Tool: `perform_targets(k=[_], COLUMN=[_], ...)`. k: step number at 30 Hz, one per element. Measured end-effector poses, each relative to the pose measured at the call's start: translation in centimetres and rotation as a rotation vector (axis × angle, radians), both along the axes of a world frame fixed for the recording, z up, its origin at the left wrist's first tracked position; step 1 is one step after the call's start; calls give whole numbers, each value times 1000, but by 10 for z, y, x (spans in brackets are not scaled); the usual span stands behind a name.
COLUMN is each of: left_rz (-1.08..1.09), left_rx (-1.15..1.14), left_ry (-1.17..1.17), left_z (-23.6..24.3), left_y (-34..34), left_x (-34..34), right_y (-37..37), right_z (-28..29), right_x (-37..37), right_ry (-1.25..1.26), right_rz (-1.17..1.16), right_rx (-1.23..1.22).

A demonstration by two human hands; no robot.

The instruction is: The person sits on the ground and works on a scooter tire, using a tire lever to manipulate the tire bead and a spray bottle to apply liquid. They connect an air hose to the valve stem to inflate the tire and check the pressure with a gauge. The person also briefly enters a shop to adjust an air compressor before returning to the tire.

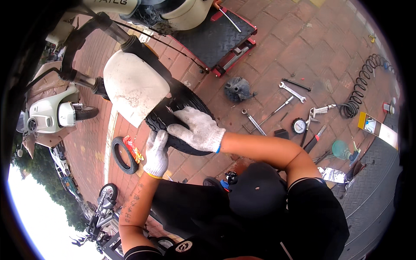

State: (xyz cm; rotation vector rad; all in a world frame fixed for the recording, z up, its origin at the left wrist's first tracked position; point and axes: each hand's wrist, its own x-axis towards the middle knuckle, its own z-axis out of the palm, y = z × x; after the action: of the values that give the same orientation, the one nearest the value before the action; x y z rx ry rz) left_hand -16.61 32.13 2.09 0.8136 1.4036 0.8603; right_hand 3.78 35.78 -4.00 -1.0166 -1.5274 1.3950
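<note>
The black front tyre (193, 99) of a scooter sits beneath its white mudguard (132, 84), with the fork (119, 34) rising to the upper left. Both of my hands wear white knit gloves. My left hand (156, 155) grips the tyre's near left edge. Across the tread lies my right hand (198, 131), its fingers curved over the tyre and pointing toward the left hand. Part of the tyre is hidden under the gloves, and the wheel's hub cannot be seen.
Right of the wheel lie a drum-shaped metal part (237, 89), wrenches (292, 92), a pressure gauge (299, 125) and a coiled air hose (364, 84). A black-topped red lift (221, 39) stands beyond. To the left are a loose tyre (123, 158) and another scooter (50, 113).
</note>
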Motion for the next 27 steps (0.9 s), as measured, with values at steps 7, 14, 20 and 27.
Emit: perform_targets(k=[7,14,20,27], left_rz=[83,-8,-45,-106], left_rx=[-96,-79,-106,-91], left_ry=[-27,29,241,240], left_z=[18,7,15,17], left_y=[11,17,18,25], left_x=[0,-9,9,8], right_y=[-20,-29,-14,20], right_z=[-30,-46,-38,-135], right_x=[26,23,-5,92], right_ry=[53,-71,8,-631], right_rz=[99,104,27,-155], right_rx=[163,156,206,175])
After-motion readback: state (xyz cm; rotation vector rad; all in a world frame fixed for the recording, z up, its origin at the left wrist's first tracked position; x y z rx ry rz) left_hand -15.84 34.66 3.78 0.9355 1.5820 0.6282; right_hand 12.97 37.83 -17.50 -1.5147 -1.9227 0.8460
